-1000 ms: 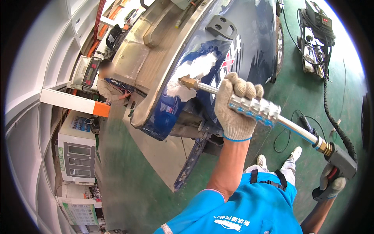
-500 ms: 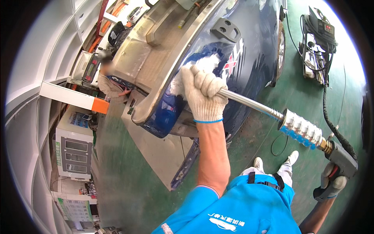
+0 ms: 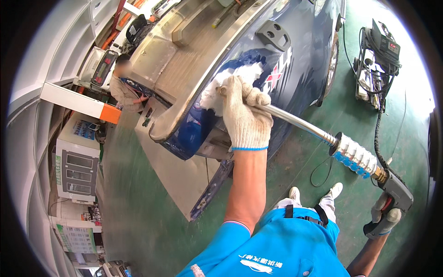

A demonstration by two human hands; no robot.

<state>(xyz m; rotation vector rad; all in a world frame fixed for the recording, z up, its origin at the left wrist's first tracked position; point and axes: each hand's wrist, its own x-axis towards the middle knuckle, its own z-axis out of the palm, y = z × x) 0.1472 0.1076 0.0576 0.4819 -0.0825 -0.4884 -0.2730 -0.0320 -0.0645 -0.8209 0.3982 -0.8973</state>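
Observation:
My left hand (image 3: 249, 115), in a white knitted glove, is closed round the front rod of a slide-hammer dent puller (image 3: 355, 154). The tool's tip is hidden by the fingers, beside a bare, whitish patch (image 3: 211, 96) on the dark blue pickup truck's (image 3: 302, 69) rear side panel. Whether the tip touches the metal cannot be told. Out to the right, my gloved right hand (image 3: 386, 216) grips the puller's grey pistol handle, which has a red trigger. Between the hands, the ribbed silver sliding weight sits close to the handle.
A black cable runs from the handle to a wheeled machine (image 3: 378, 55) at the far right. The truck's lowered tailgate (image 3: 175, 177) juts out left of my arm. Beyond it stands another person (image 3: 124, 87), near a white and orange post (image 3: 80, 102).
The view has shifted slightly. My left fingers have moved a little on the rod, and more of the whitish patch shows. My right hand keeps its grip on the handle.

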